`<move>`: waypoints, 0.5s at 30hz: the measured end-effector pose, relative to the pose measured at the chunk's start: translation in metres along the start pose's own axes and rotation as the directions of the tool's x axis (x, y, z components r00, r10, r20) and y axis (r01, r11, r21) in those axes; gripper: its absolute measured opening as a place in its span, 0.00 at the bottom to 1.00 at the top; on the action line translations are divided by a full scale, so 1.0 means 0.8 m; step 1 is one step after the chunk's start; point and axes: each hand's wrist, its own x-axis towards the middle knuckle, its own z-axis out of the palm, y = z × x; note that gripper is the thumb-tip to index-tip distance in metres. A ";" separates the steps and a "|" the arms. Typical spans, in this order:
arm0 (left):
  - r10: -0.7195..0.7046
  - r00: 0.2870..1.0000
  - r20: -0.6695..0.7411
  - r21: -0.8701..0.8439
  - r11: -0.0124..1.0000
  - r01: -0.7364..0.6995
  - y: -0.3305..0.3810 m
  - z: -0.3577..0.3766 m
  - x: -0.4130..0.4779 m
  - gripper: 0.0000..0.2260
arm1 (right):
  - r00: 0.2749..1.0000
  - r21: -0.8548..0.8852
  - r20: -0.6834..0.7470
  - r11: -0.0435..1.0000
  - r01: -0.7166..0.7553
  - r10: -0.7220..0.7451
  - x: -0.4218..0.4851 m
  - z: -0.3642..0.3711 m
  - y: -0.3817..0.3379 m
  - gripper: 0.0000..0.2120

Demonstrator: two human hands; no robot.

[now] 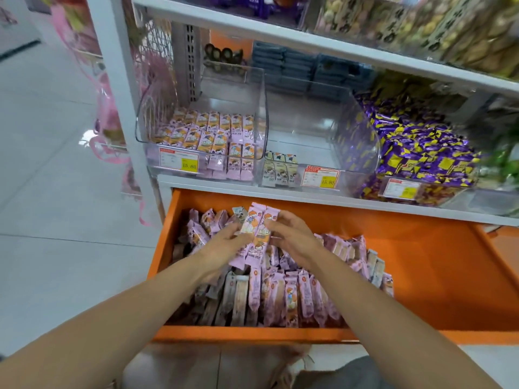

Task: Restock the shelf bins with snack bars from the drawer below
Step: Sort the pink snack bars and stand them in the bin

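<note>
Both forearms reach forward from the bottom of the view, over the orange front edge of the open drawer [252, 334]. The left hand [224, 242] and the right hand [292, 234] meet above it. Each has its fingers curled onto one side of a small bundle of pink bars [255, 234], held upright and slightly fanned above the loose stock [280, 299] lying in the drawer.

The grip looks like the weak point. The wrappers are slick, and the bundle is only squeezed from the sides, so a bar in the middle could slide out on the lift and drop back into the drawer or onto the floor.

Sorting is the second risk. A pale bar [238, 213] stands just behind the bundle, and greyer wrappers lie mixed among the pink ones, so a stray could ride along. The left bin [224, 80] already holds rows of pink bars, while the middle bin [303, 122] is almost bare, with a few pale bars [280, 168] at its front. Pink stock put there would sit behind the wrong price tag [320, 176].

The bins' clear walls stand tall, and a bundle brought in too low could catch the rim and scatter.
</note>
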 end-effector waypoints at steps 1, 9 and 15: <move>0.003 1.000 0.008 0.013 1.000 -0.003 0.004 -0.005 -0.006 0.20 | 1.000 0.001 0.008 1.000 0.006 -0.006 -0.002 0.002 -0.003 0.09; 0.067 0.998 -0.007 0.151 0.986 -0.065 0.041 -0.036 -0.040 0.15 | 0.999 -0.092 0.024 0.995 0.032 -0.030 -0.017 0.046 -0.059 0.17; 0.168 0.986 -0.019 0.206 0.965 -0.161 0.078 -0.068 -0.058 0.25 | 0.994 -0.151 0.073 0.985 0.086 -0.076 -0.006 0.080 -0.105 0.19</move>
